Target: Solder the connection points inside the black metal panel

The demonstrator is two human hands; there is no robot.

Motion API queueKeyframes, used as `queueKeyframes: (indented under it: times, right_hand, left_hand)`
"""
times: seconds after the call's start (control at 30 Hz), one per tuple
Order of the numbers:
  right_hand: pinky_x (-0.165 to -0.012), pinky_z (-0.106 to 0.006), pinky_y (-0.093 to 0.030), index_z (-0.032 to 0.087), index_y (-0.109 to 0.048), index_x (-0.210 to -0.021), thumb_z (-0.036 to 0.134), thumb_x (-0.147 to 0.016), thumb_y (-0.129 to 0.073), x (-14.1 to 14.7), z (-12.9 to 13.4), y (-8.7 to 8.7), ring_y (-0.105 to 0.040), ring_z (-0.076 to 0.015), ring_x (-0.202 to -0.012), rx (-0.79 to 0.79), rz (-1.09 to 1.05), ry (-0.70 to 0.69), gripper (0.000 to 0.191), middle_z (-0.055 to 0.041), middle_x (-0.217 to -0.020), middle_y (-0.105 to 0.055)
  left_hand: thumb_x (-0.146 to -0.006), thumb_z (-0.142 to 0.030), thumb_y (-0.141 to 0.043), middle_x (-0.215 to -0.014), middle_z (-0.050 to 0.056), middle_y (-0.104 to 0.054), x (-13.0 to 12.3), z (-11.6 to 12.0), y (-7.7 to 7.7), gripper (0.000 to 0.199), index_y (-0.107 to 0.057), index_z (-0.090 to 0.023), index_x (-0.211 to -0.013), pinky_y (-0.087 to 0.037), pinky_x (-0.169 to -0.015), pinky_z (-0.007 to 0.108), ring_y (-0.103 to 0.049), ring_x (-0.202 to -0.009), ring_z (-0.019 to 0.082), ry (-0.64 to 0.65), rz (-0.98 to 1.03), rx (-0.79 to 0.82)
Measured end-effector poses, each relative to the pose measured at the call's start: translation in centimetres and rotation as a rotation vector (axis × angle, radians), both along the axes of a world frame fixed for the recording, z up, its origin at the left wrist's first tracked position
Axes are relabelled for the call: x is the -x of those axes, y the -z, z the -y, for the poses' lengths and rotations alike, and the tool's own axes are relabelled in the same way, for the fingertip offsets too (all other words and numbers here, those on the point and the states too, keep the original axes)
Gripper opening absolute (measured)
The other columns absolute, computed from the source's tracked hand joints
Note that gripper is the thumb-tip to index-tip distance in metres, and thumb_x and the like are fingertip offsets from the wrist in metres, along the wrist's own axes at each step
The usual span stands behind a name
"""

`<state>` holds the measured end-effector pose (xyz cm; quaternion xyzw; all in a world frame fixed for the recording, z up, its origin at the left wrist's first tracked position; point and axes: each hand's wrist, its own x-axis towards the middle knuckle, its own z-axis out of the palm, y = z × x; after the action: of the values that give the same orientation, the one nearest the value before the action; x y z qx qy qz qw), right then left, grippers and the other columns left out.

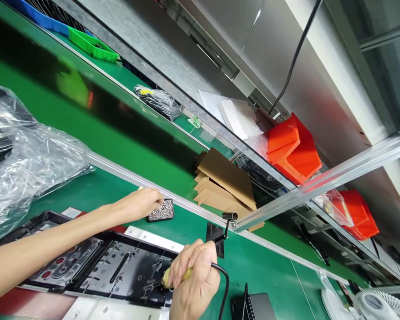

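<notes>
My left hand (150, 201) reaches over the near edge of a small black tray (160, 219) of small metal screws (165, 209). Its fingers are closed in a pinch at the tray's left side, and whatever they hold is too small to make out. My right hand (196, 278) is wrapped around a yellow corded electric screwdriver (166, 279), whose black cord (227, 284) loops off to the right. The tool sits over the right end of a long black plastic housing (120, 266) with metal plates and holes inside. My fist partly hides the tool, and its tip is not clear.
White fixture blocks (153, 238) border the housing. Clear plastic bags (43, 164) lie at left. A black stand with a metal tube (230, 217), folded cardboard (226, 178) and a rail stand behind. Orange bins (293, 151) sit on the overhead shelf; a white fan (373, 304) is lower right.
</notes>
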<state>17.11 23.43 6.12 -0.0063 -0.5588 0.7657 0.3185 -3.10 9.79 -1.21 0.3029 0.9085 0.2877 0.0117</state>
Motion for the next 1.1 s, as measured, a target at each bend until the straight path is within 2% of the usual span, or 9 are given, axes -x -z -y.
queueKeyframes:
  times: [0.1,0.23,0.33,0.5,0.67,0.8,0.9,1.0,1.1]
  right_hand:
    - [-0.037,-0.013,-0.034,0.02,-0.04,-0.07,0.048,-0.12,-0.051,0.2,-0.1,0.6,-0.027,-0.0036,-0.039,-0.025,-0.064,-0.013,0.059,0.009,-0.054,-0.038]
    - [-0.035,-0.014,-0.03,0.021,-0.046,-0.074,0.041,-0.121,-0.047,0.5,-0.3,2.0,-0.023,-0.0051,-0.041,0.033,-0.113,-0.019,0.051,0.0095,-0.056,-0.036]
    - [-0.035,-0.014,-0.028,0.021,-0.049,-0.076,0.037,-0.122,-0.044,0.5,-0.2,2.0,-0.022,-0.0057,-0.042,0.047,-0.15,-0.019,0.049,0.009,-0.057,-0.036]
    - [-0.034,-0.016,-0.023,0.022,-0.045,-0.072,0.039,-0.121,-0.044,0.7,0.2,0.7,-0.021,-0.0068,-0.04,-0.011,-0.177,-0.069,0.052,0.008,-0.055,-0.033]
    - [-0.034,-0.016,-0.021,0.022,-0.052,-0.076,0.033,-0.122,-0.042,0.6,0.2,1.7,-0.018,-0.0068,-0.041,0.031,-0.193,-0.017,0.048,0.0085,-0.055,-0.033]
    - [-0.036,-0.015,-0.028,0.021,-0.051,-0.075,0.037,-0.121,-0.046,0.3,0.1,0.7,-0.021,-0.0057,-0.041,0.001,-0.155,-0.031,0.049,0.0081,-0.056,-0.037]
    - [-0.037,-0.015,-0.033,0.02,-0.047,-0.072,0.043,-0.12,-0.05,0.3,0.1,-0.7,-0.027,-0.0055,-0.04,-0.039,-0.114,-0.046,0.054,0.0075,-0.055,-0.039]
    - [-0.037,-0.013,-0.035,0.02,-0.044,-0.072,0.043,-0.12,-0.051,0.2,0.0,-1.4,-0.028,-0.0049,-0.039,-0.036,-0.084,-0.032,0.054,0.0078,-0.055,-0.038]
    - [-0.038,-0.013,-0.037,0.019,-0.043,-0.073,0.041,-0.12,-0.05,0.1,-0.1,-1.3,-0.028,-0.0043,-0.04,-0.044,-0.076,-0.032,0.052,0.0076,-0.057,-0.038]
  left_hand:
    - [-0.102,-0.02,-0.057,-0.11,0.011,-0.085,1.7,-1.0,1.5,0.027,-0.084,-0.02,-0.1,-0.059,-0.089,0.036,-0.08,-0.11,0.03,0.082,0.037,0.018]
    - [-0.104,-0.02,-0.058,-0.117,0.013,-0.084,2.2,-2.3,2.6,0.025,-0.083,-0.019,-0.105,-0.057,-0.1,0.039,-0.074,-0.124,0.032,0.131,0.031,0.013]
    - [-0.106,-0.016,-0.056,-0.112,0.013,-0.083,2.1,-3.1,2.7,0.027,-0.082,-0.018,-0.098,-0.055,-0.101,0.041,-0.072,-0.119,0.033,0.162,0.022,0.029]
    - [-0.107,-0.015,-0.057,-0.107,0.014,-0.082,2.2,-3.8,3.3,0.028,-0.081,-0.016,-0.092,-0.054,-0.097,0.042,-0.07,-0.112,0.034,0.178,-0.015,0.055]
    - [-0.106,-0.012,-0.059,-0.1,0.015,-0.08,2.5,-4.4,4.1,0.026,-0.081,-0.013,-0.092,-0.053,-0.098,0.043,-0.069,-0.108,0.032,0.184,-0.054,0.039]
    - [-0.104,-0.01,-0.058,-0.095,0.014,-0.078,2.4,-4.3,3.3,0.027,-0.078,-0.014,-0.085,-0.051,-0.094,0.04,-0.067,-0.104,0.03,0.165,-0.013,-0.018]
    - [-0.106,-0.013,-0.056,-0.099,0.013,-0.079,1.7,-3.5,2.0,0.028,-0.077,-0.016,-0.088,-0.049,-0.095,0.04,-0.066,-0.111,0.032,0.141,0.071,-0.076]
    - [-0.108,-0.019,-0.059,-0.11,0.008,-0.081,-0.3,-2.3,0.8,0.023,-0.077,-0.02,-0.093,-0.049,-0.102,0.039,-0.065,-0.12,0.03,0.191,0.179,-0.141]
    - [-0.109,-0.024,-0.064,-0.114,0.003,-0.08,-3.3,-1.2,-0.4,0.021,-0.078,-0.023,-0.093,-0.048,-0.105,0.035,-0.066,-0.121,0.026,0.303,0.254,-0.211]
